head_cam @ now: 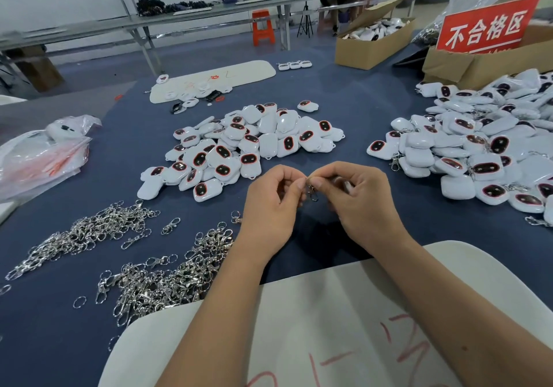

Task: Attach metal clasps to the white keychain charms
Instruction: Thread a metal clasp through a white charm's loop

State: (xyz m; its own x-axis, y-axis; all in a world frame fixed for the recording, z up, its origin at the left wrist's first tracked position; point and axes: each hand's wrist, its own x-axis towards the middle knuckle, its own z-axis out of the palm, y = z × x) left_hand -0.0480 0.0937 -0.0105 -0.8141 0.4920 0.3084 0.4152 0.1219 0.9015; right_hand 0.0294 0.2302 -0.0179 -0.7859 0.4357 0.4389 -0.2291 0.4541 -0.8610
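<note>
Two bare hands meet over a blue table (344,102), seen from above. The left hand (270,204) and right hand (359,201) both have curled fingers pinching one small metal clasp (311,189) between their fingertips, held just above the table; the clasp hangs down between the two thumbs. Whether the right hand also holds a charm cannot be told. Behind the hands lies a pile of white charms (245,144) with dark oval faces. A larger heap of charms (484,144), some with clasps on, sits to the right. Loose clasps (125,255) are scattered to the left. The forearms rest over a white board (314,327) with red markings. A red sign (486,26) stands in a cardboard box (466,66) at far right.
</note>
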